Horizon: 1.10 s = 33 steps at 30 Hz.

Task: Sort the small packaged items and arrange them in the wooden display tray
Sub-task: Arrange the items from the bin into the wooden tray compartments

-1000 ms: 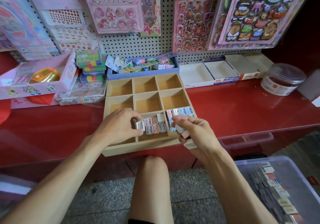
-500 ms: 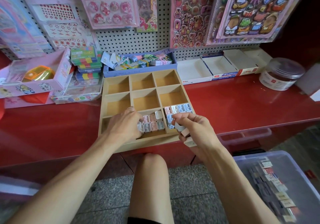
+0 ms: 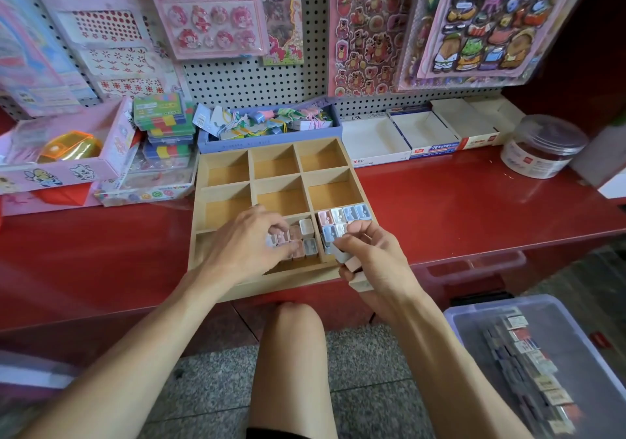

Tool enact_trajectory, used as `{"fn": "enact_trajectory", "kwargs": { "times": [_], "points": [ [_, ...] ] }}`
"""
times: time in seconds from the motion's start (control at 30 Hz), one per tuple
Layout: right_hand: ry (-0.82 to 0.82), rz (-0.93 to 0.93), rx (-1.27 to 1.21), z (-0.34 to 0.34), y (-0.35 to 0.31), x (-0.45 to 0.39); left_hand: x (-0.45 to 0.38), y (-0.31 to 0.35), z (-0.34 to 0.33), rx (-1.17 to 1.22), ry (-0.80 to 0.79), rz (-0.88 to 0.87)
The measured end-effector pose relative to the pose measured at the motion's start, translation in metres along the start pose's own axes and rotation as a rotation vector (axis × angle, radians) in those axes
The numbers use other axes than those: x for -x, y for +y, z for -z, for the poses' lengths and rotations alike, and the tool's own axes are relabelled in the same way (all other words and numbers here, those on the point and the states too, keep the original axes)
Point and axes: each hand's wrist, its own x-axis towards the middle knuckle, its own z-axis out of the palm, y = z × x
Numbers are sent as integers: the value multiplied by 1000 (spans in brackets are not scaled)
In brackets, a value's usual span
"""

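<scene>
Left hand [image 3: 245, 243] presses packets [image 3: 306, 228] into wooden tray [image 3: 203, 208] | right hand [image 3: 369, 255] clutches spares [image 3: 342, 254] | six compartments beyond both hands unfilled

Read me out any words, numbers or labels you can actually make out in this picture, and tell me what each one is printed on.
"28": front of the blue and white box, followed by characters too small to read.
Round tub's label: blurred.
Red and white box fronts: a logo mark only, unreadable.
Hanging sticker cards: header print too small.
Colourful flat cases: print illegible.
Labels on packets in the clear bin: blurred.
</scene>
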Motion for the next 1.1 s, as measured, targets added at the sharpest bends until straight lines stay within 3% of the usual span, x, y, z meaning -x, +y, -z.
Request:
{"fn": "enact_trajectory", "kwargs": {
  "times": [0.1,0.17,0.47,0.67,0.9,1.0,1.1],
  "points": [
    [10,18,-12,-5,3,0,8,22,4,492,-16,-61],
    [9,33,-18,-9,5,-1,13,31,1,557,-28,-99],
    [32,89,64,1,4,3,17,40,5,502,90,-197],
    [-131,73,320,-7,-4,5,14,38,9,291,132,-321],
    [-237,-26,216,-10,-9,-1,10,26,9,367,95,-307],
    [-187,-46,147,-13,-8,-2,8,23,11,342,125,-296],
    [-66,-8,117,-6,-7,-4,-2,11,14,141,148,-208]
  ]
}}
